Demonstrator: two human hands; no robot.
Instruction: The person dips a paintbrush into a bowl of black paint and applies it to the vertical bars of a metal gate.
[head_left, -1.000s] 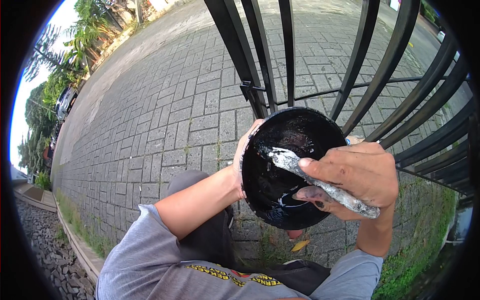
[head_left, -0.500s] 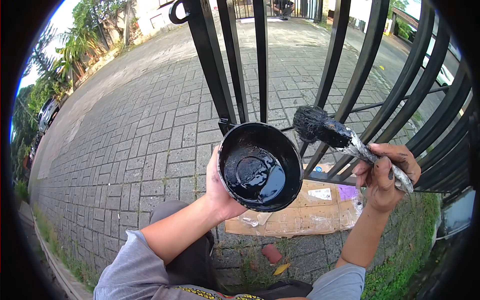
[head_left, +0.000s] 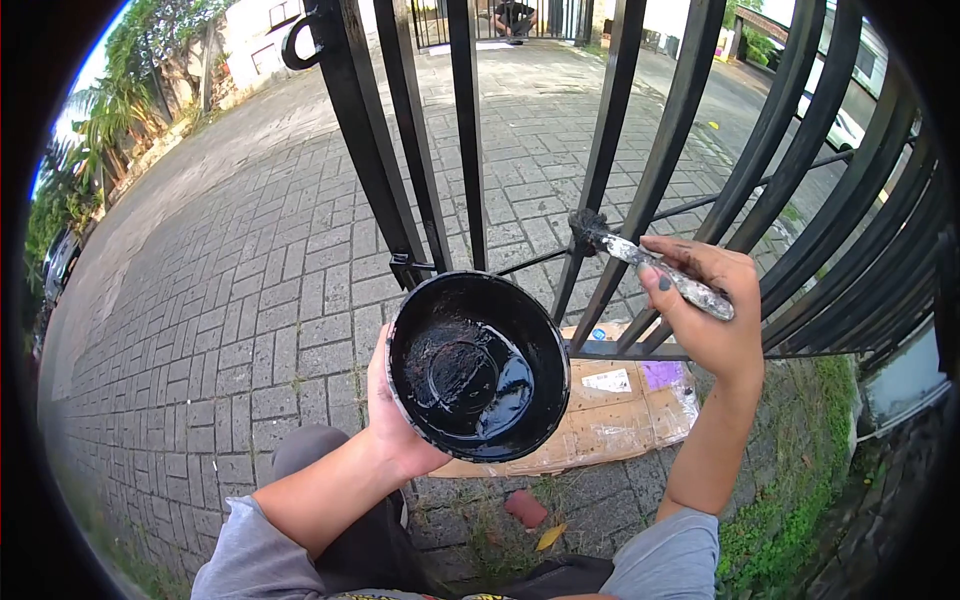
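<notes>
My left hand [head_left: 398,430] grips a round black bowl [head_left: 400,400] from its left side and underneath; some of the fingers are hidden behind it. Wet black paint [head_left: 500,400] pools inside, mostly toward the lower right. In my right hand [head_left: 715,300] is a paintbrush [head_left: 668,277], its handle smeared with white and black. The dark bristles touch a vertical bar of the black metal gate [head_left: 607,130], near a thin cross rod. Dark paint stains show on the fingers of my right hand.
Flattened cardboard [head_left: 560,430] lies under the gate's bottom rail. A reddish brick piece [head_left: 526,508] and a yellow leaf [head_left: 550,537] are on the paving [head_left: 250,300] near my legs. Far off, a person [head_left: 515,18] crouches by another gate. Grass [head_left: 790,500] grows at the right.
My right hand has moved the paintbrush forward and left, from in front of the bars onto one bar. The bowl stays in my left hand, and the camera view has shifted slightly.
</notes>
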